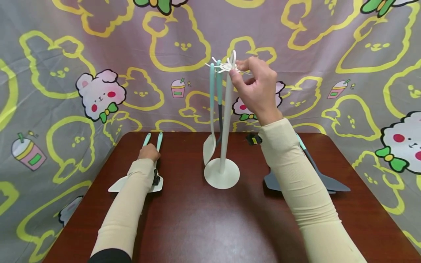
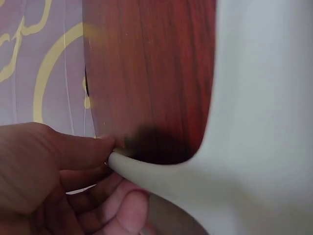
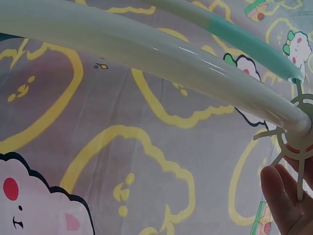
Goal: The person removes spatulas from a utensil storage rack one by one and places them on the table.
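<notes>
At the left of the table, my left hand (image 1: 149, 152) pinches the thin shaft of a white spatula (image 2: 264, 122) with a mint handle, between thumb and fingers. A second white spatula (image 1: 117, 185) lies beside it. My right hand (image 1: 258, 82) is raised to the top of a white utensil stand (image 1: 227, 120), thumb and fingers gripping its ring of hooks (image 3: 301, 142). From hooks on the stand's left side hang a white spoon-like utensil (image 1: 209, 146) and a dark grey utensil (image 1: 220, 117), both mint-handled; the grey one's head is mostly hidden.
Dark grey spatulas (image 1: 332, 182) with mint handles lie at the right, partly covered by my right forearm. The stand's round base (image 1: 222, 179) rests mid-table on the brown tabletop (image 1: 204, 226). A patterned curtain (image 1: 184, 33) hangs behind and at both sides.
</notes>
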